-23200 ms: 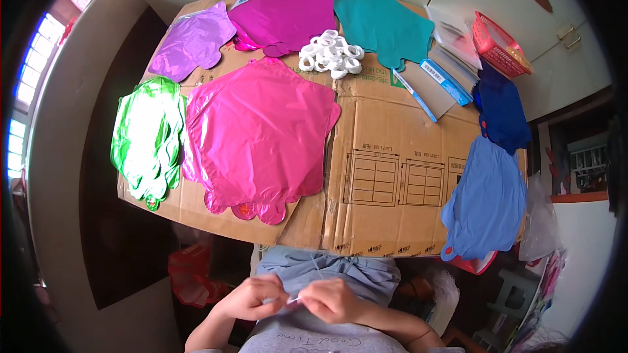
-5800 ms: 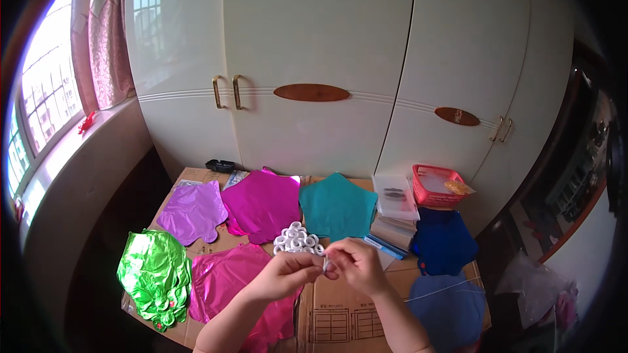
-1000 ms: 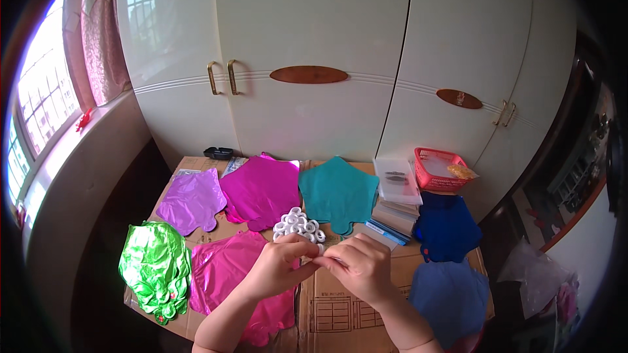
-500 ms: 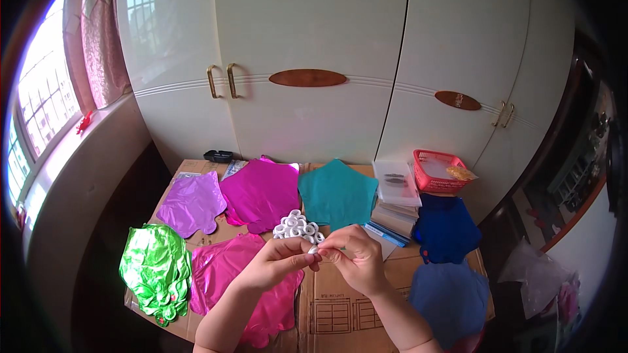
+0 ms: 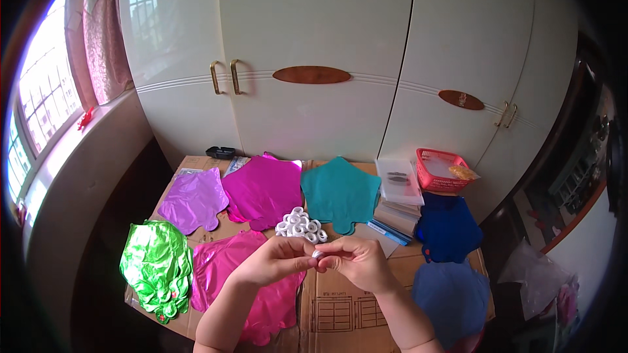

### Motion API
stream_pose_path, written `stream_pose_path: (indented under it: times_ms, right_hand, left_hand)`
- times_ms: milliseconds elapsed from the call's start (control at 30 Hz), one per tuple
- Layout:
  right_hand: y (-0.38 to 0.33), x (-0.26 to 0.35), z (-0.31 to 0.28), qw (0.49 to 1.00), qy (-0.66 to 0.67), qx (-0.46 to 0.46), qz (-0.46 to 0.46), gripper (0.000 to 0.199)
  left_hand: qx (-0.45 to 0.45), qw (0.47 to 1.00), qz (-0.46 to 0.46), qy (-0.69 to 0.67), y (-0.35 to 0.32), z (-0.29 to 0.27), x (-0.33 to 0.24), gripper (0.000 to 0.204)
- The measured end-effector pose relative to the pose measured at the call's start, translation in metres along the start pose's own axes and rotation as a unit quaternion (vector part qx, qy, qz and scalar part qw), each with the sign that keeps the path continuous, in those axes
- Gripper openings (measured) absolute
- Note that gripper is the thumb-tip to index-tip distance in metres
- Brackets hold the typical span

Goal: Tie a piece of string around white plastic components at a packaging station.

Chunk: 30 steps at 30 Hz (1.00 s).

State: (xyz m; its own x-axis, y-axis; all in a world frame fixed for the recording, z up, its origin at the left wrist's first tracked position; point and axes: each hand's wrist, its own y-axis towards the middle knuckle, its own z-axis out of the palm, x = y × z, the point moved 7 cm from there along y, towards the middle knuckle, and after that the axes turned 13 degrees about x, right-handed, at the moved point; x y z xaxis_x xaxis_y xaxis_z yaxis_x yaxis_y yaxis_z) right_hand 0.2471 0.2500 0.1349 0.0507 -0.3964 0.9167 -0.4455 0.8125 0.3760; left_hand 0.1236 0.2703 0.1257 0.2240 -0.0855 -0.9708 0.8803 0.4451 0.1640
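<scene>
Together, left hand (image 5: 278, 261) and right hand (image 5: 356, 263) pinching a small white roll (image 5: 316, 255) between fingertips, above the cardboard-covered tabletop (image 5: 340, 301). Just beyond, a pile of white rolls (image 5: 301, 225). Around: pink foil balloon (image 5: 229, 274), green one (image 5: 157, 267), teal star (image 5: 340, 193).

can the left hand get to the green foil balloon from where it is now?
Probably yes. The green foil balloon lies uncovered at the near left corner of the cardboard, on the left hand's own side, with only the flat pink balloon between. But both hands now pinch a small white piece.
</scene>
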Motion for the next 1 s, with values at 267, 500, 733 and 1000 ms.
stream_pose_path:
  times_ms: [267, 500, 733, 1000]
  right_hand:
    - [-0.001, -0.024, -0.007, 0.995, 0.09, -0.019, 0.039, 0.008]
    - [0.004, -0.027, -0.011, 0.985, 0.15, -0.031, 0.078, 0.005]
    - [0.006, -0.059, -0.038, 0.985, 0.045, -0.099, 0.134, 0.005]
    - [0.032, -0.165, -0.057, 0.929, -0.149, -0.005, 0.337, 0.011]
  left_hand:
    - [-0.034, 0.998, 0.011, -0.044, 0.008, -0.004, 0.007, 0.009]
    - [-0.13, 0.99, 0.048, -0.011, 0.004, -0.023, 0.01, 0.02]
    - [-0.34, 0.924, 0.126, 0.125, -0.024, -0.065, -0.011, 0.016]
    - [-0.35, 0.903, 0.241, 0.065, -0.049, -0.056, -0.051, 0.011]
